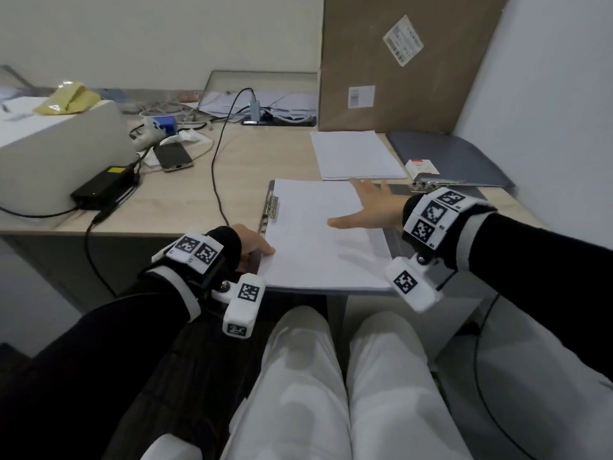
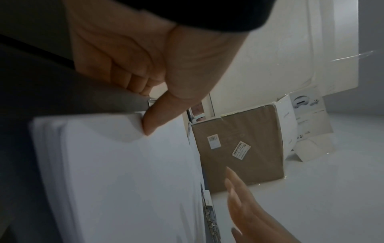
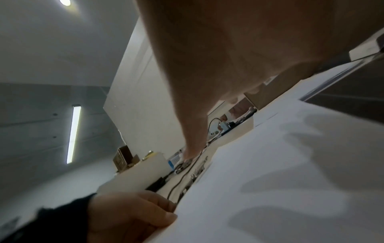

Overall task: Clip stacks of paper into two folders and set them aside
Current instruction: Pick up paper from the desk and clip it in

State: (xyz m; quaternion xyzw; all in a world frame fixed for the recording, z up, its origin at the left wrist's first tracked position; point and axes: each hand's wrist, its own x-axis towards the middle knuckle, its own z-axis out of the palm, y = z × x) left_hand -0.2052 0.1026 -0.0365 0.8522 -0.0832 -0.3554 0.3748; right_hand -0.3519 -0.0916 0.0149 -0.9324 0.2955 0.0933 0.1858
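Observation:
A stack of white paper lies on an open grey folder at the desk's front edge, with the folder's metal clip at the left side. My left hand pinches the stack's near left corner, thumb on top and fingers curled underneath. Over the stack's far right part my right hand hovers flat with its fingers spread, holding nothing. A second paper stack lies farther back. To its right lies a second grey folder.
A large cardboard box stands behind the second stack, with a wall close on the right. On the left are a white box, a black power adapter, a phone and a black cable running off the desk's edge.

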